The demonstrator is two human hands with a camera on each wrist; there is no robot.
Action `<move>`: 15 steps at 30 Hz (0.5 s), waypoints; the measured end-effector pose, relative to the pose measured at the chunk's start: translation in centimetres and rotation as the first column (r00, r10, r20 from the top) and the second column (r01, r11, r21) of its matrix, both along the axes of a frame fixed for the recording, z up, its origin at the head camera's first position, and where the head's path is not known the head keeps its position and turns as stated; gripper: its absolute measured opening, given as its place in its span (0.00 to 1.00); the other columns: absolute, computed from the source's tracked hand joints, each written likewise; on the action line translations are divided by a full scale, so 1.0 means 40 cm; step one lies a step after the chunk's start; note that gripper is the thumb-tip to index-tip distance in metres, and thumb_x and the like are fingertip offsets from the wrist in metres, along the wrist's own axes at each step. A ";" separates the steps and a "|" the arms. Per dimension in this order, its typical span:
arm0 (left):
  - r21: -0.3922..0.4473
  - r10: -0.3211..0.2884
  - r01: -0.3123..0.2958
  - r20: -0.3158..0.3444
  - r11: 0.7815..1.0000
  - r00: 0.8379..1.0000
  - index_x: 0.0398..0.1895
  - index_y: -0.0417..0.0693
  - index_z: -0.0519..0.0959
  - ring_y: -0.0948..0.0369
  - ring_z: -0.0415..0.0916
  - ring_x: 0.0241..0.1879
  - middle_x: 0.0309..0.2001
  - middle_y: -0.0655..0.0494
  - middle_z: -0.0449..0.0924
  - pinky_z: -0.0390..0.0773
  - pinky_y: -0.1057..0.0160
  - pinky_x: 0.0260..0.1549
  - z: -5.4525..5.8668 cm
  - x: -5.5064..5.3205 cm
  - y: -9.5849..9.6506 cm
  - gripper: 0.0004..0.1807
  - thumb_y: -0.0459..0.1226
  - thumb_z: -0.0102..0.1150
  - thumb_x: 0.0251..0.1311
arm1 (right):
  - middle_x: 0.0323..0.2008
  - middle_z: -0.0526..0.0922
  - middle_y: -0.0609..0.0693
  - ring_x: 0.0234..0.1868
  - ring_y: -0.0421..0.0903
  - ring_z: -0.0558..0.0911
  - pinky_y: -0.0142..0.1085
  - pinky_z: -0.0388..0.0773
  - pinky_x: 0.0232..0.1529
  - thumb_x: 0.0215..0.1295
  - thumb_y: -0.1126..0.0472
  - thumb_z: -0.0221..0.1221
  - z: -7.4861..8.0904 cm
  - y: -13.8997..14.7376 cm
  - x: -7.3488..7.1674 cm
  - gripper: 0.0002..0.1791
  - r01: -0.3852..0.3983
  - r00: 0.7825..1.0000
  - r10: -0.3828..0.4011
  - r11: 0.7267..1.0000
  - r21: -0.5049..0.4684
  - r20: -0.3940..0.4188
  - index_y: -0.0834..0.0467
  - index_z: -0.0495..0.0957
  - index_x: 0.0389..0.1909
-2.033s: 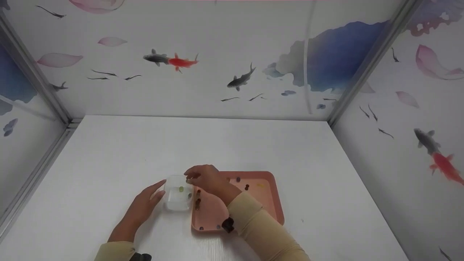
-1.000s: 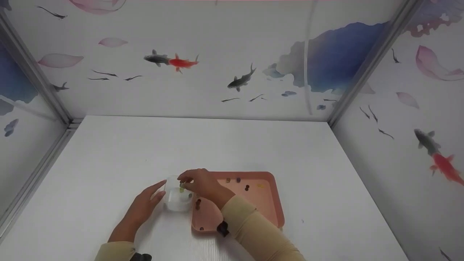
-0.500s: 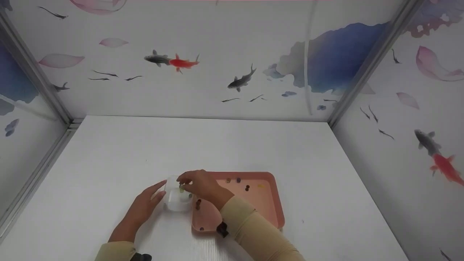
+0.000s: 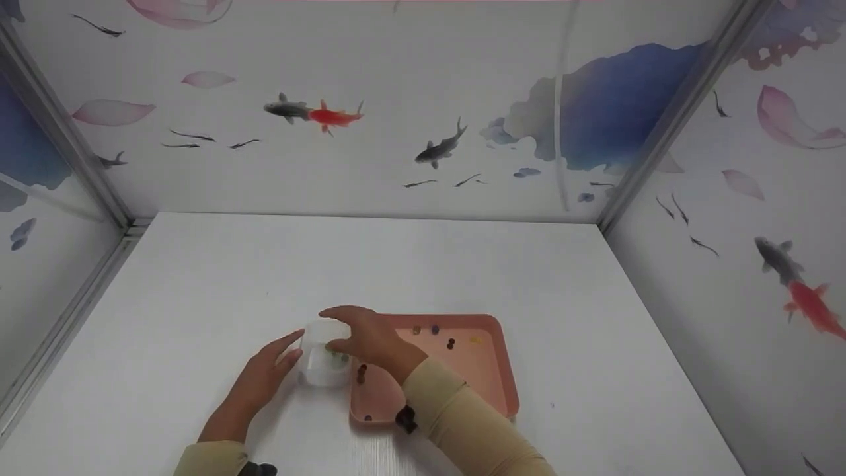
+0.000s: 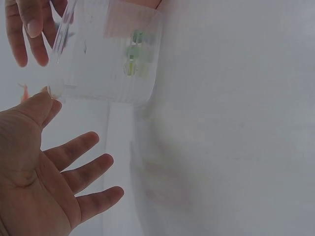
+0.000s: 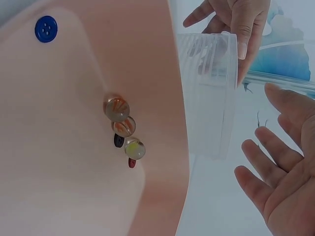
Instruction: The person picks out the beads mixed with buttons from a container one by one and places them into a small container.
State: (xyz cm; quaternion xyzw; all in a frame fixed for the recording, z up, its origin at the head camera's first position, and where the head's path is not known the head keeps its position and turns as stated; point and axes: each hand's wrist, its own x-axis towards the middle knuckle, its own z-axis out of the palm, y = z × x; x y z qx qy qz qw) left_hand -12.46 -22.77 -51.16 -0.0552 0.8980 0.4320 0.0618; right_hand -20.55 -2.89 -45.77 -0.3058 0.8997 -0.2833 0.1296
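A clear plastic box [image 4: 325, 378] stands against the left side of a pink tray [image 4: 505, 396]. My left hand [image 4: 261, 377] touches the box's left side with thumb and index finger; its other fingers stretch out free in the left wrist view. Over the box is my right hand [image 4: 370, 340], thumb and fingers spread apart, holding nothing. Inside the box, seen through its wall in the left wrist view, are green marbles [image 5: 130, 66], blurred by the plastic. In the right wrist view, two orange-streaked marbles [image 6: 117, 109] and a yellow-streaked marble [image 6: 135, 148] lie along the tray's wall.
A blue button [image 6: 46, 29], a dark button [image 6: 119, 140] and a red button [image 6: 132, 162] are in the tray. More small pieces, such as a yellow one [image 4: 475, 340], lie farther right. White panels with painted fish [image 4: 334, 117] enclose the white table [image 4: 264, 264].
My right hand has moved left from the box's right edge to above it, with a small greenish piece between its fingers, then let go and spread its fingers. The left hand stays put.
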 end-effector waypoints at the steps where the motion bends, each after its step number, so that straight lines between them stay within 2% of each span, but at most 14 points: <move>1: 0.000 0.001 -0.001 0.000 1.000 1.000 0.73 0.51 0.61 0.40 0.49 0.72 0.73 0.41 0.57 0.50 0.38 0.67 0.001 0.000 0.000 0.37 0.61 0.41 0.69 | 0.65 0.71 0.39 0.68 0.40 0.67 0.38 0.67 0.66 0.61 0.53 0.66 0.000 0.001 0.000 0.31 0.001 1.000 -0.001 1.000 -0.008 -0.003 0.42 0.71 0.65; 9: 0.037 0.004 -0.003 -0.016 0.999 1.000 0.73 0.53 0.62 0.41 0.50 0.72 0.72 0.43 0.58 0.50 0.37 0.67 -0.002 0.000 -0.003 0.31 0.55 0.44 0.71 | 0.68 0.67 0.38 0.70 0.39 0.64 0.37 0.64 0.67 0.58 0.51 0.68 0.000 0.010 -0.005 0.37 -0.016 1.000 0.016 0.998 -0.053 0.014 0.41 0.67 0.68; 15: 0.013 0.012 -0.012 -0.010 1.000 1.000 0.73 0.52 0.62 0.40 0.50 0.72 0.72 0.42 0.58 0.51 0.36 0.67 -0.002 -0.001 -0.001 0.29 0.51 0.45 0.73 | 0.68 0.67 0.39 0.70 0.40 0.64 0.38 0.65 0.67 0.56 0.52 0.69 0.003 0.018 -0.010 0.38 -0.023 0.999 0.026 0.996 -0.091 0.030 0.43 0.67 0.69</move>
